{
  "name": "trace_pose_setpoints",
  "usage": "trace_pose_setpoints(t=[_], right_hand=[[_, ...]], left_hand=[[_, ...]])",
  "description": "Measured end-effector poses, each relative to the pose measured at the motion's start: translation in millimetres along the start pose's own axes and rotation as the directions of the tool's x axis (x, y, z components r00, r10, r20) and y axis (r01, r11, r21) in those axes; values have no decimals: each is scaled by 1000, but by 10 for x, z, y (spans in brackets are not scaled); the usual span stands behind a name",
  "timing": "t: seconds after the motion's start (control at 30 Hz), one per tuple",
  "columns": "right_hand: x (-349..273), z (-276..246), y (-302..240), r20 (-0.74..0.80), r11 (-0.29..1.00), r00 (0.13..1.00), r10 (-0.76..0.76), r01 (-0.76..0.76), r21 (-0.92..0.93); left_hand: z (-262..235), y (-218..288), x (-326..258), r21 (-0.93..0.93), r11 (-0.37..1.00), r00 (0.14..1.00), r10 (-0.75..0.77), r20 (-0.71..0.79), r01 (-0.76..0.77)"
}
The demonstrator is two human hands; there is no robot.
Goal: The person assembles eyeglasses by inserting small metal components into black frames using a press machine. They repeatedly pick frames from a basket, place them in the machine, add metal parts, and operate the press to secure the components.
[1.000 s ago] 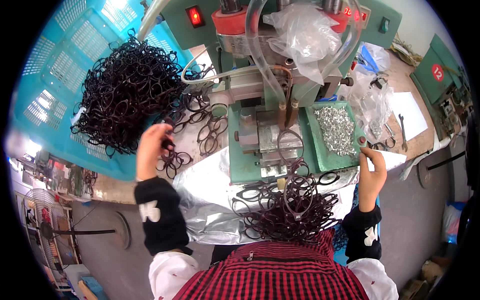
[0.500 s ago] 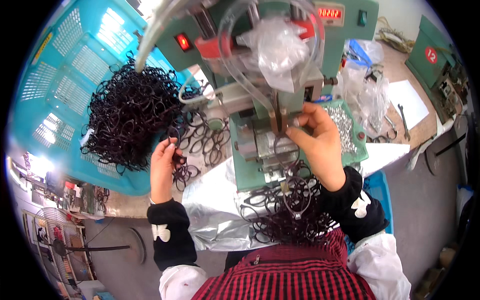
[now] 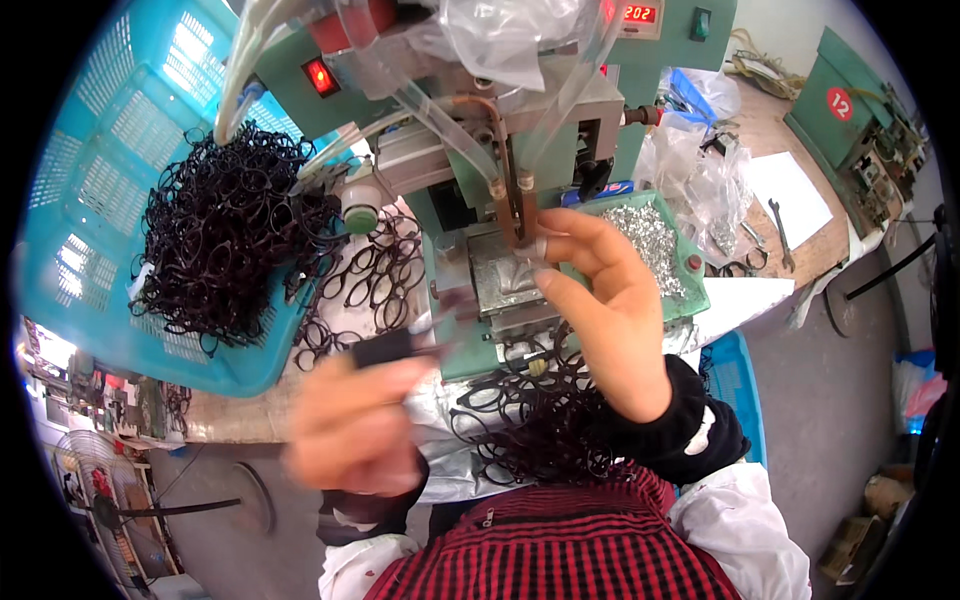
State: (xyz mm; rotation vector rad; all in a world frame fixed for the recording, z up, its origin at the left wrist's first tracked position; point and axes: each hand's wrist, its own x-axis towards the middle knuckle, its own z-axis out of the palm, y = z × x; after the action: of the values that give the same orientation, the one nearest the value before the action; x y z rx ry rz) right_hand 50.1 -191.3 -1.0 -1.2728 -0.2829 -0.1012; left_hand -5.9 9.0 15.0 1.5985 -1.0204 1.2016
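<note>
Copper-coloured prongs (image 3: pixel 514 215) stand close by the fingertips of a worker's right hand (image 3: pixel 612 315), its thumb and forefinger bent toward each other; whether they pinch anything cannot be told. At eight o'clock from it the left hand (image 3: pixel 360 430) blurs beside a black object (image 3: pixel 382 348), its grip impossible to confirm. A metal block (image 3: pixel 500 278) sits at ten o'clock on a green machine (image 3: pixel 680 45). Dark ring-shaped frames (image 3: pixel 540 425) lie heaped at seven; loose frames (image 3: pixel 375 270) cover the bench (image 3: pixel 240 415) at nine, and a bigger pile (image 3: pixel 220 230) rests in a blue basket (image 3: pixel 100 150) farther out at ten. Silvery pieces (image 3: pixel 645 235) lie in a green tray (image 3: pixel 693 290) at one. The work appears midway: frames flank the block and plenty of pieces remain, though which frames are finished is unclear. The right hand hides part of the block; the machine's top is cut off.
</note>
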Motion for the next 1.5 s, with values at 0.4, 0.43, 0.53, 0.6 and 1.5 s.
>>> trace_pose_setpoints(t=[0.4,0.43,0.53,0.6,1.5], right_hand=[[287,-966,670,190,237,894,-407,304,-923],[359,-877,720,253,140,897,-363,321,-937],[593,-809,1029,357,-41,890,-285,360,-932],[667,-748,1095,398,-114,876,-274,382,-917],[-233,-1209,1047,-241,696,902,-359,87,-712]], left_hand=[[500,-216,-273,216,966,893,29,449,-139],[504,-202,-280,200,974,895,11,446,-111],[533,-123,-329,244,967,920,-27,391,-76],[439,102,-422,309,948,901,-195,387,72],[-1629,-1580,-1957,914,240,379,-919,105,329]])
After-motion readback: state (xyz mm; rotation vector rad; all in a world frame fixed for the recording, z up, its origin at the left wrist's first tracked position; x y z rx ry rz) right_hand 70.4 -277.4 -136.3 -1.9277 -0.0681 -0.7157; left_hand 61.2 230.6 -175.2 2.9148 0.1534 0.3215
